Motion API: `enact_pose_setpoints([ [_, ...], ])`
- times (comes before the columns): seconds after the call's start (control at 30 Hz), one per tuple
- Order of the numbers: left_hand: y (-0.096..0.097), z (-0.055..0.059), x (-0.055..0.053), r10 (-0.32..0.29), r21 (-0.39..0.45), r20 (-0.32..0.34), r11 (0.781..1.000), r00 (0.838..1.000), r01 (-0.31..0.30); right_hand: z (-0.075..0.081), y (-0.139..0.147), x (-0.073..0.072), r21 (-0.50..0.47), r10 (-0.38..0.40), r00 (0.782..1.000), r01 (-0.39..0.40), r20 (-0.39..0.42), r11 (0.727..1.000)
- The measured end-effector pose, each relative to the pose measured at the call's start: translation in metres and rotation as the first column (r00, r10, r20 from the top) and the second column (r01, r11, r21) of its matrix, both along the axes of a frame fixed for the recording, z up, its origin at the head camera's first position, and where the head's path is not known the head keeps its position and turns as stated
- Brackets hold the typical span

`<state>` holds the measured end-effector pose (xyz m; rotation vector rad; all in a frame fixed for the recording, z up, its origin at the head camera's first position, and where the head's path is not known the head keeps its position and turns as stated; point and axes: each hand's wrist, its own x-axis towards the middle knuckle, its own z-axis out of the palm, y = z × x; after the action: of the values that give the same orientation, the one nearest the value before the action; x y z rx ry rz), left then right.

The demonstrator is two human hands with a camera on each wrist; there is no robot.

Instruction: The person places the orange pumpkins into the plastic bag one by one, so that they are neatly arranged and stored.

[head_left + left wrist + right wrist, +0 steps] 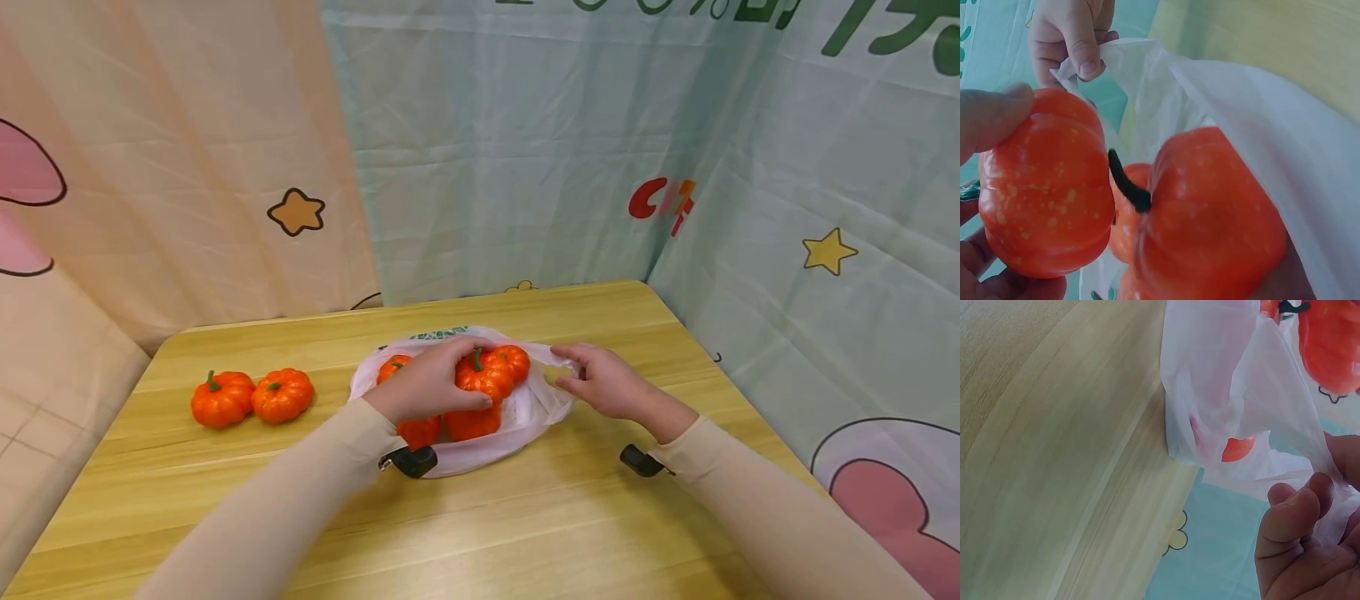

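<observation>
A small orange toy pumpkin [487,379] with a green stem is gripped in my left hand [427,383], above the mouth of a white plastic bag [480,457]. In the left wrist view, the thumb and fingers wrap round this pumpkin [1047,187]. My right hand [606,385] pinches the right rim of the bag and draws it outward; the right wrist view shows the thin film [1260,394] bunched between finger and thumb. Inside the bag are several more pumpkins, one [1210,212] with its dark stem turned toward the held one. My left hand partly hides them.
Two more pumpkins, one [222,400] beside the other [283,395], sit on the left of the wooden table [525,533]. Printed cloth [495,167] hangs behind the table's back edge and along its right side.
</observation>
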<state>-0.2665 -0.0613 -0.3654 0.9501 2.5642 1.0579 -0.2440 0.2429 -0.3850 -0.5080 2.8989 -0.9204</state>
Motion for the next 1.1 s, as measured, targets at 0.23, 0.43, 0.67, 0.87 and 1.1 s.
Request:
enact_pose_setpoints([
  [0.23, 0.016, -0.001, -0.001, -0.028, 0.006, -0.011, 1.000, 1.000, 0.028, -0.001, 0.001, 0.000, -0.006, 0.007, 1.000, -0.007, -0.017, 1.000],
  [0.43, 0.028, -0.005, -0.004, -0.042, -0.040, -0.007, 0.998, 0.999, 0.042, -0.001, 0.001, 0.000, -0.002, 0.008, 1.000, -0.008, -0.024, 1.000],
  [0.67, 0.039, -0.014, -0.006, -0.066, -0.077, -0.007, 0.995, 0.998, 0.066, -0.002, 0.001, 0.000, -0.010, 0.006, 1.000, -0.006, -0.010, 1.000],
  [0.87, 0.045, -0.017, -0.006, -0.070, -0.089, -0.013, 0.994, 0.997, 0.069, -0.002, 0.001, 0.001, -0.023, 0.005, 1.000, -0.005, -0.003, 1.000],
  [1.1, 0.051, -0.023, -0.007, -0.083, -0.113, -0.031, 0.990, 0.996, 0.079, -0.003, 0.001, 0.001, -0.024, 0.008, 1.000, -0.008, 0.004, 1.000],
])
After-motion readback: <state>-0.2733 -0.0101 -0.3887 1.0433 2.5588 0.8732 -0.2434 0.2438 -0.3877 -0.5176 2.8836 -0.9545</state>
